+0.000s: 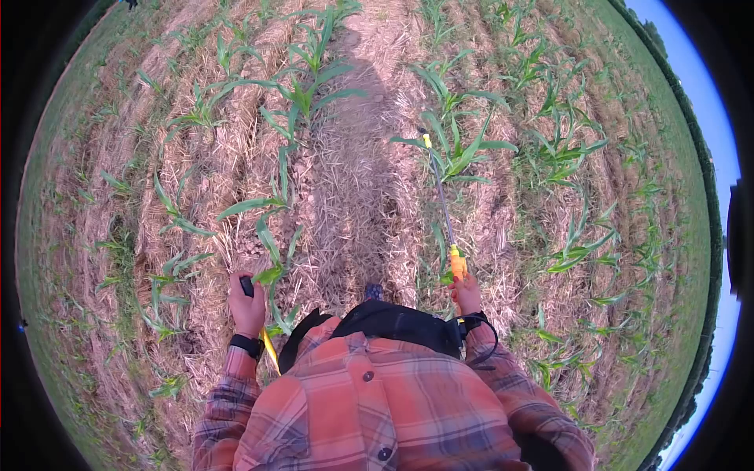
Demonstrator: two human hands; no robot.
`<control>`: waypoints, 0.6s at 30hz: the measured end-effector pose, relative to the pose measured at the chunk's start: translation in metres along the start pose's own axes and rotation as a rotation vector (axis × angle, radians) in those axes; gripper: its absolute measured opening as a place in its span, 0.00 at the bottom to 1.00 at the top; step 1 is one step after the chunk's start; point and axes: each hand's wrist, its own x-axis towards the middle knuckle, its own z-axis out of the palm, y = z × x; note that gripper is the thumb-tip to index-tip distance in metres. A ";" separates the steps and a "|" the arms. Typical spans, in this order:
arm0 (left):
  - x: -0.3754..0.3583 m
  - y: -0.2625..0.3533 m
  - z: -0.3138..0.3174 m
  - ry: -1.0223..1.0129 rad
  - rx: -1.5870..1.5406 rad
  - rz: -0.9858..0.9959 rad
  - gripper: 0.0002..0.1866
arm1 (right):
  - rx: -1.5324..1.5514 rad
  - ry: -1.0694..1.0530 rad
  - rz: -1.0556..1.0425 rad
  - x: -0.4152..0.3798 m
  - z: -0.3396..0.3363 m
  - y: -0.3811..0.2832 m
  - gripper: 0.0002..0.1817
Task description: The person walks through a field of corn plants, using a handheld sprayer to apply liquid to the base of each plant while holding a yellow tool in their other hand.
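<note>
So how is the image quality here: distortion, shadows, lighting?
Head view: strong fisheye, black corners and crop rows bending around a circular frame. Low, warm sunlight throws the person's long shadow up the straw between the corn rows. The spray wand in the right hand is sharp; the left hand is too. No glare.

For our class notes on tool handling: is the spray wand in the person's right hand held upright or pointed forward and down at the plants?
Pointed forward and down: the spray wand runs from the right hand out to a young corn plant.
</note>
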 end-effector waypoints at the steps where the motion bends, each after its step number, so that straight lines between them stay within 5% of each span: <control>1: 0.003 0.003 0.004 -0.003 0.018 -0.021 0.08 | 0.002 0.002 0.001 0.006 -0.004 -0.003 0.21; 11: 0.075 0.002 0.030 -0.038 -0.021 0.014 0.09 | 0.015 0.044 -0.016 0.052 0.017 -0.030 0.20; 15: 0.126 -0.025 0.036 -0.069 -0.066 -0.069 0.09 | 0.010 0.060 0.023 0.071 0.066 -0.069 0.35; 18: 0.162 -0.025 0.025 -0.065 -0.159 -0.094 0.07 | 0.040 0.016 -0.004 0.088 0.106 -0.101 0.35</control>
